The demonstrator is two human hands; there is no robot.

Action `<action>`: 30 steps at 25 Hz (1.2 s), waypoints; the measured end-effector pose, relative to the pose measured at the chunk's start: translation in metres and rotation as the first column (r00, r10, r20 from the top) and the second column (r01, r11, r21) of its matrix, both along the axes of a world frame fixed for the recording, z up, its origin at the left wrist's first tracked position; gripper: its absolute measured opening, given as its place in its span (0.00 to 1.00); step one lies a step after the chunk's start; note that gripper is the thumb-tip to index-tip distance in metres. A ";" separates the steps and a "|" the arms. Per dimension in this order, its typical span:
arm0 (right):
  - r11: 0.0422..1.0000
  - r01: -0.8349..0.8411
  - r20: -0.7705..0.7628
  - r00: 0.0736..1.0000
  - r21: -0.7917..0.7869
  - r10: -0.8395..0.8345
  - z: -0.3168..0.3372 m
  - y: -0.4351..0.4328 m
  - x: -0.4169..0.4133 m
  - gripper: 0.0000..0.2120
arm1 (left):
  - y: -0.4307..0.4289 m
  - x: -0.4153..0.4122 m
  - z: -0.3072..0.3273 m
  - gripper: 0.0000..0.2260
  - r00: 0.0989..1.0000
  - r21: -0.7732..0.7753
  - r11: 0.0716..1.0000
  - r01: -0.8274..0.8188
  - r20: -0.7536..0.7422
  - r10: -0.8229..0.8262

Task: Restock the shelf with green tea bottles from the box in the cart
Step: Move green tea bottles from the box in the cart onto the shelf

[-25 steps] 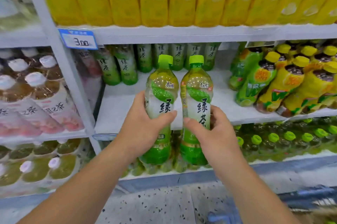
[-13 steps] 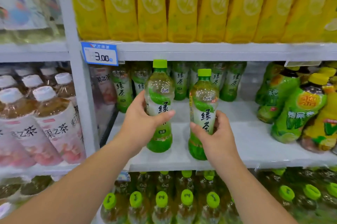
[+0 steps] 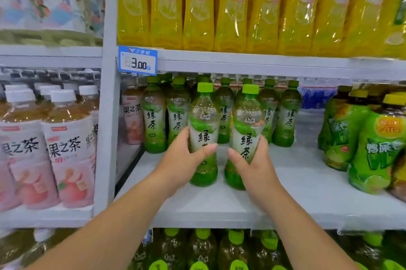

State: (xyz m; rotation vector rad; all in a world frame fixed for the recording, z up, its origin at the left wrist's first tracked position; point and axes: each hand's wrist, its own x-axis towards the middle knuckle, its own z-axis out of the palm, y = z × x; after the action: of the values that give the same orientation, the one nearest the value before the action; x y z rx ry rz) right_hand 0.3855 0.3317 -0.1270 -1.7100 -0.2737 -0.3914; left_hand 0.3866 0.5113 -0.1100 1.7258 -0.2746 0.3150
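Two green tea bottles with green caps stand upright side by side over the white middle shelf (image 3: 296,193). My left hand (image 3: 182,162) grips the left bottle (image 3: 204,116) around its waist. My right hand (image 3: 254,166) grips the right bottle (image 3: 248,120) the same way. Their bases sit at or just above the shelf board; I cannot tell if they touch it. Behind them a row of several green tea bottles (image 3: 285,116) lines the back of the shelf. The cart and box are out of view.
Green and yellow bottles (image 3: 362,144) lean at the shelf's right end. Peach tea bottles (image 3: 68,149) fill the bay left of the white upright (image 3: 105,138). Yellow pomelo drinks (image 3: 232,6) stand above, more green-capped bottles (image 3: 235,247) below. A 3.00 price tag (image 3: 138,61) hangs on the upper shelf edge.
Both hands have carried the bottles up from below the shelf edge and forward onto the middle shelf, ending level with each other and closer to the back row.
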 end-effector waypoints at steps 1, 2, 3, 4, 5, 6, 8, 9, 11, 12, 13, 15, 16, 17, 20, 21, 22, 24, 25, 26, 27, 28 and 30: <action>0.999 -0.030 -0.019 0.999 -0.018 0.030 0.000 -0.001 -0.001 0.32 | 0.002 -0.003 -0.005 0.24 1.000 0.059 0.998 -0.005 -0.010 0.005; 0.997 -0.060 -0.057 0.997 -0.048 0.058 -0.001 -0.004 -0.001 0.35 | 0.004 -0.006 -0.009 0.23 1.000 0.109 0.994 -0.015 -0.016 0.017; 0.994 -0.071 -0.094 0.994 -0.083 0.063 -0.004 -0.006 -0.003 0.37 | 0.005 -0.009 -0.013 0.22 0.999 0.153 0.988 -0.034 -0.023 0.038; 0.989 -0.053 -0.109 0.993 -0.138 0.038 -0.005 -0.009 -0.003 0.36 | 0.007 -0.009 -0.014 0.20 0.998 0.184 0.982 -0.050 -0.023 0.055; 0.982 -0.037 -0.112 0.994 -0.186 0.016 -0.005 -0.011 -0.002 0.33 | 0.009 -0.008 -0.012 0.19 0.997 0.217 0.974 -0.065 -0.027 0.072; 0.976 -0.028 -0.124 0.992 -0.218 0.001 -0.005 -0.012 -0.001 0.29 | 0.009 -0.006 -0.010 0.18 0.995 0.247 0.965 -0.083 -0.031 0.093; 0.968 -0.013 -0.140 0.990 -0.250 -0.023 0.000 -0.012 0.007 0.23 | 0.006 0.003 -0.007 0.18 0.984 0.316 0.933 -0.172 0.000 0.181; 0.962 0.010 -0.137 0.989 -0.272 -0.049 0.002 -0.012 0.014 0.22 | 0.003 0.009 -0.008 0.18 0.971 0.339 0.912 -0.230 0.024 0.236; 0.948 0.061 -0.128 0.986 -0.313 -0.105 0.003 -0.012 0.028 0.23 | -0.006 0.020 -0.011 0.19 0.944 0.346 0.880 -0.325 0.064 0.323; 0.945 0.082 -0.126 0.984 -0.317 -0.128 0.003 -0.011 0.036 0.23 | -0.010 0.026 -0.014 0.19 0.935 0.343 0.872 -0.350 0.078 0.345; 0.944 0.097 -0.130 0.981 -0.317 -0.145 0.003 -0.011 0.045 0.24 | -0.015 0.033 -0.016 0.19 0.928 0.346 0.863 -0.369 0.086 0.363; 0.946 0.104 -0.146 0.977 -0.307 -0.155 0.002 -0.011 0.060 0.25 | -0.022 0.047 -0.017 0.17 0.915 0.360 0.843 -0.400 0.101 0.391; 0.947 0.099 -0.151 0.977 -0.306 -0.151 0.003 -0.011 0.068 0.25 | -0.025 0.053 -0.018 0.17 0.907 0.370 0.830 -0.417 0.111 0.406; 0.946 0.095 -0.156 0.977 -0.309 -0.148 0.003 -0.010 0.074 0.25 | -0.027 0.058 -0.019 0.17 0.899 0.384 0.816 -0.433 0.114 0.423; 0.946 0.101 -0.165 0.974 -0.309 -0.157 0.002 -0.008 0.090 0.23 | -0.030 0.066 -0.020 0.19 0.869 0.425 0.765 -0.484 0.132 0.476; 0.948 0.101 -0.167 0.973 -0.300 -0.157 0.000 -0.008 0.094 0.22 | -0.030 0.067 -0.020 0.20 0.865 0.439 0.754 -0.488 0.127 0.486; 0.952 0.101 -0.167 0.974 -0.290 -0.154 -0.003 -0.007 0.098 0.22 | -0.030 0.069 -0.019 0.20 0.862 0.453 0.744 -0.491 0.128 0.491; 0.954 0.103 -0.154 0.976 -0.280 -0.151 -0.008 -0.005 0.104 0.20 | -0.029 0.073 -0.017 0.20 0.859 0.499 0.716 -0.489 0.133 0.494; 0.952 0.105 -0.142 0.978 -0.287 -0.151 -0.010 -0.004 0.107 0.20 | -0.029 0.074 -0.016 0.20 0.857 0.519 0.702 -0.489 0.134 0.498; 0.947 0.107 -0.129 0.980 -0.303 -0.152 -0.012 -0.002 0.108 0.20 | -0.028 0.075 -0.016 0.20 0.853 0.531 0.689 -0.493 0.140 0.503; 0.940 0.116 -0.121 0.979 -0.320 -0.161 -0.014 -0.002 0.109 0.20 | -0.028 0.075 -0.016 0.20 0.850 0.541 0.678 -0.497 0.145 0.507; 0.936 0.125 -0.118 0.978 -0.329 -0.172 -0.015 -0.001 0.109 0.21 | -0.029 0.075 -0.016 0.19 0.843 0.549 0.663 -0.508 0.159 0.514; 0.935 0.134 -0.117 0.977 -0.329 -0.181 -0.017 -0.001 0.110 0.22 | -0.030 0.070 -0.018 0.18 0.823 0.574 0.619 -0.537 0.193 0.535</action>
State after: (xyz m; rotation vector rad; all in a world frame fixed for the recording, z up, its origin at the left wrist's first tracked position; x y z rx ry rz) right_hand 0.4951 0.3310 -0.1442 -2.0783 -0.0951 -0.3507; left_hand 0.4569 0.4808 -0.1280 2.4468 0.1921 0.7337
